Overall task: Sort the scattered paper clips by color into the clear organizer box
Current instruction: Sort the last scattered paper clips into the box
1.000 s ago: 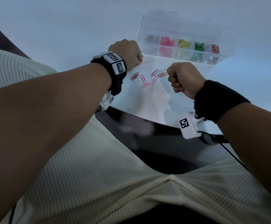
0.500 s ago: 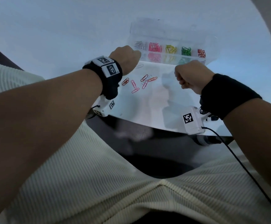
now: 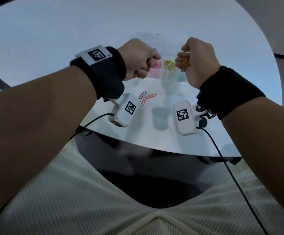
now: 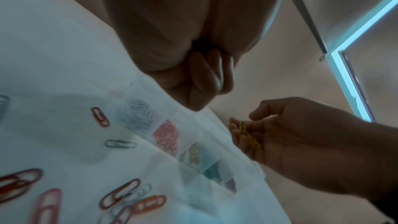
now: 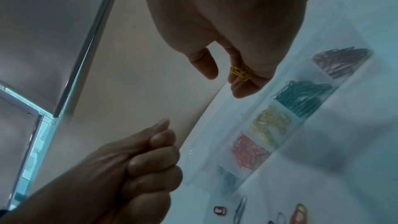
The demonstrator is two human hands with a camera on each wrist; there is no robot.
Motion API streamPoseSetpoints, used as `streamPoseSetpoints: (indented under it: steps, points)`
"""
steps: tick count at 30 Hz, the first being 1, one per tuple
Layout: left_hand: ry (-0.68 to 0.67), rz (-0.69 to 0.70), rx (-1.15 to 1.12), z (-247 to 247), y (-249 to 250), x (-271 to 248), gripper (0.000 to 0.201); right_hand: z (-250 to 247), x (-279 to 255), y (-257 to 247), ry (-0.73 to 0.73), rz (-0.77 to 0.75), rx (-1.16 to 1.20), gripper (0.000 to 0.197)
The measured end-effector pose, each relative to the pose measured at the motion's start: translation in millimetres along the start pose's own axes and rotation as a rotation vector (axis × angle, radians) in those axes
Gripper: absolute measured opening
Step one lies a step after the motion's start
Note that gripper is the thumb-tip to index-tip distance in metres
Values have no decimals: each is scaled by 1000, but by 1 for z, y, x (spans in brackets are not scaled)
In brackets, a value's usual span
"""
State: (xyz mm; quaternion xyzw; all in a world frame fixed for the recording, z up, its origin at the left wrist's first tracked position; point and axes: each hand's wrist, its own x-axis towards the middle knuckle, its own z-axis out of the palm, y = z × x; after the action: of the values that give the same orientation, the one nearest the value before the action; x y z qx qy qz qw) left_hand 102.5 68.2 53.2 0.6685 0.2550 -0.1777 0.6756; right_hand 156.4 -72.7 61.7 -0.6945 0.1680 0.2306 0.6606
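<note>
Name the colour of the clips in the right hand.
Yellow clips in the right hand; clearest in the head view.

Both forearms reach forward side by side, each wrist wrapped in a black band carrying a white marker block. The left hand (image 3: 137,60) is raised with its back up, fingers (image 5: 150,161) curled tightly into a fist; nothing shows in its grasp. The right hand (image 3: 197,60) is raised level with it and well apart, palm turned inward, fingers (image 4: 241,134) loosely cupped, thumb (image 5: 202,64) standing apart from them.
</note>
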Motion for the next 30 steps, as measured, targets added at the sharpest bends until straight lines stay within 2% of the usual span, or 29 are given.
streamPoseSetpoints:
  steps: [2,3,5,7,9,11,13,15,16,17,19,22,24,27,30]
  points:
    - [44,-45,21,5,8,4,21,1,4,0,-18,31,11,8]
    - [65,-64,39,8,13,6,19,0,8,3,-38,57,0,10]
    - [96,-94,84,17,24,10,14,-3,13,6,-84,91,-41,43]
    - [114,-101,134,27,35,17,16,-5,16,7,-107,78,-53,55]
    - [119,-104,144,39,43,24,18,-10,16,7,-107,61,-40,44]
    - [132,-90,100,50,48,29,10,-17,16,8,-67,38,-27,34]
    - [137,-68,93,58,47,36,17,-24,16,11,-42,13,-59,36]
    - [112,-58,111,63,44,38,22,-32,13,15,-16,-43,-128,47]
    - [92,-50,121,64,42,37,21,-35,11,17,8,-94,-153,46]
    - [72,-39,134,64,40,36,21,-37,11,20,40,-163,-177,35]
    - [47,18,230,63,37,32,26,-40,6,25,104,-308,-227,12]
    - [21,152,447,52,36,14,27,-35,-2,35,59,-413,-371,26]
    - [25,189,621,39,34,1,23,-27,-7,44,-67,-407,-531,33]
    - [29,108,899,13,24,-10,19,-17,-10,61,-245,-336,-892,34]
    - [23,23,1048,-11,9,-20,16,-8,-8,82,-266,-400,-1106,16]
